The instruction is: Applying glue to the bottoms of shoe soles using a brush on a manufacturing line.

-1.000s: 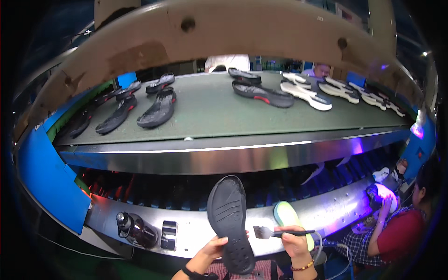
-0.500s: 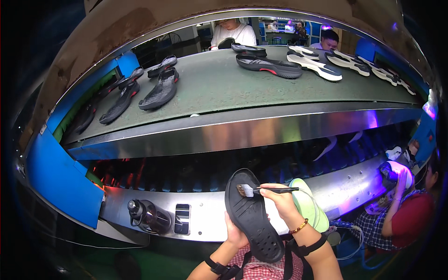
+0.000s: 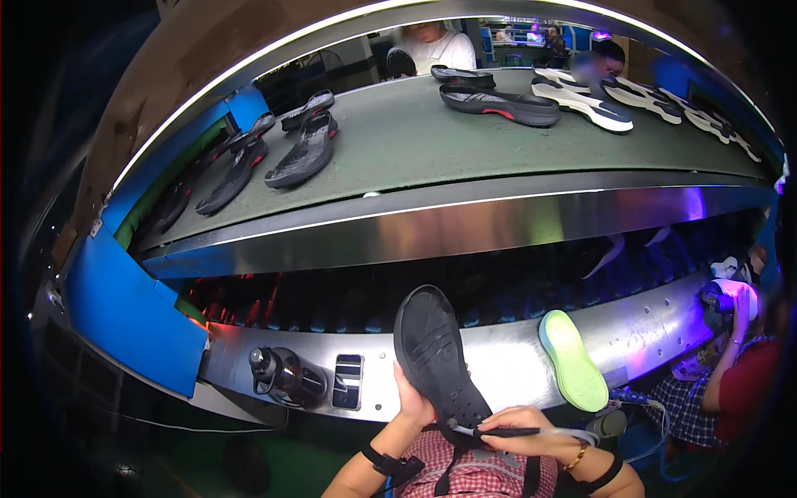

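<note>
My left hand [image 3: 412, 400] is closed around the near-left edge of a black shoe sole [image 3: 433, 349], which stands tilted with its hollow upper side toward me. Raised ribs cross its forefoot, and small holes dot its heel end. My right hand [image 3: 525, 425] pinches the dark handle of a flat brush [image 3: 506, 432], with its tip at the heel end of the sole. A pale tube trails from the handle over the right wrist. The bristles are mostly hidden from view.
A yellow-green sole [image 3: 576, 365] lies on the metal ledge [image 3: 506, 373], with a dark bottle [image 3: 286, 378] and a phone [image 3: 348, 382] at its left. Beyond, soles rest on a green conveyor belt [image 3: 398, 158]. A co-worker's hand [image 3: 741, 311] holds a sole at right.
The brush has gone from the forefoot down to the heel end with my right hand. The sole is held slightly further up. The whole view has shifted a little.
</note>
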`<state>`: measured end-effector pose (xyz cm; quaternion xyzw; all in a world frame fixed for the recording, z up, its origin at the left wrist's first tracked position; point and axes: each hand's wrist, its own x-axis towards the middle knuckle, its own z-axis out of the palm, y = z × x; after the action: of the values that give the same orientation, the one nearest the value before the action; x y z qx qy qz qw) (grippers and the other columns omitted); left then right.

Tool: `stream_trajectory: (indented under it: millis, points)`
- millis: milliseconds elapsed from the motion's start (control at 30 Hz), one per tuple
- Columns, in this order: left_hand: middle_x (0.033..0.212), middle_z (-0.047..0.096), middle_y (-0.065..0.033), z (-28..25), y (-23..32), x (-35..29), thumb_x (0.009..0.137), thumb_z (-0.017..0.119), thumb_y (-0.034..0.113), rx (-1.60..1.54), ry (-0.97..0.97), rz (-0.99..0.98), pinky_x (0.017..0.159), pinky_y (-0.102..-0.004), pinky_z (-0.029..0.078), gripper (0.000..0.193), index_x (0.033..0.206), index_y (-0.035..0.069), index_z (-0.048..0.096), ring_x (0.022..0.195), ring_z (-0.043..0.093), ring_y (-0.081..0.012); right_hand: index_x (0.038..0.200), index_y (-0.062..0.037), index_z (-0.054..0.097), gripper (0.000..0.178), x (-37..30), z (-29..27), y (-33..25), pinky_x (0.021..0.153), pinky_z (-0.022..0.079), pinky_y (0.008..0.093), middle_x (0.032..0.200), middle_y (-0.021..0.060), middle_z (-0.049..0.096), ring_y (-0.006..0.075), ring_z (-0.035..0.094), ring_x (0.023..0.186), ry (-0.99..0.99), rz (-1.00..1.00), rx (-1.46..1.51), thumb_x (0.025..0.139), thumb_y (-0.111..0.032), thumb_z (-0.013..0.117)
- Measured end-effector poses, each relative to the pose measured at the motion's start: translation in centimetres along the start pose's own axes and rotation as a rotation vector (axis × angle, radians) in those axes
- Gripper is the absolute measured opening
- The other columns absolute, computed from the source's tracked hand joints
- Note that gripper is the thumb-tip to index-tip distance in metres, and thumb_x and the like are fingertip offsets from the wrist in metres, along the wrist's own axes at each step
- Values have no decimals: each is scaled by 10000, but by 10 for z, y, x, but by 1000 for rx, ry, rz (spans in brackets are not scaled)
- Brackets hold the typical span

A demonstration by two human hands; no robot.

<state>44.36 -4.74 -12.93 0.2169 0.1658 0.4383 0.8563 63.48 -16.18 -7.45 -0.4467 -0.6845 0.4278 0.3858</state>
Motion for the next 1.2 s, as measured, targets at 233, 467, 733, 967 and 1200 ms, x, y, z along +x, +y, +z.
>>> stream_trajectory:
  millis: [233, 467, 733, 967, 1200]
  points:
    - [1369, 455, -165, 40, -27, -5, 852, 87, 757, -213, -180, -116, 1034, -464, 400, 924, 1410, 69, 350, 1226, 481, -316, 938, 21, 699, 202, 56, -42, -43, 741, 536, 276, 924, 119, 703, 184, 680, 806, 489, -117, 56, 741, -6, 735]
    - [1374, 456, -159, 53, -10, -9, 826, 134, 794, -72, -135, -147, 1049, -450, 384, 958, 1408, 65, 354, 1229, 480, -298, 965, 17, 698, 225, 38, -34, -51, 832, 522, 308, 961, 158, 696, 217, 675, 896, 146, -142, 264, 741, 27, 720]
    - [1325, 477, -228, 61, -12, 1, 754, 119, 862, -329, -372, -133, 1013, -473, 413, 1064, 1403, 54, 359, 1174, 509, -378, 957, 16, 690, 198, 31, -36, -44, 865, 499, 324, 985, 135, 692, 216, 657, 950, 23, -236, 197, 761, 12, 720]
    - [1269, 528, -206, 63, -12, 2, 741, 91, 873, -151, -135, -107, 977, -466, 443, 1078, 1378, 60, 398, 1112, 553, -365, 966, 11, 696, 223, 28, -41, -52, 886, 497, 330, 975, 142, 697, 229, 667, 953, 140, -284, 38, 746, 5, 733]
    - [1291, 508, -204, 69, -8, 3, 764, 76, 853, -137, -93, 87, 961, -474, 455, 1072, 1400, 33, 342, 1083, 573, -358, 961, 10, 694, 223, 22, -46, -47, 850, 515, 326, 958, 142, 698, 229, 668, 927, 346, -218, 76, 740, 14, 725]
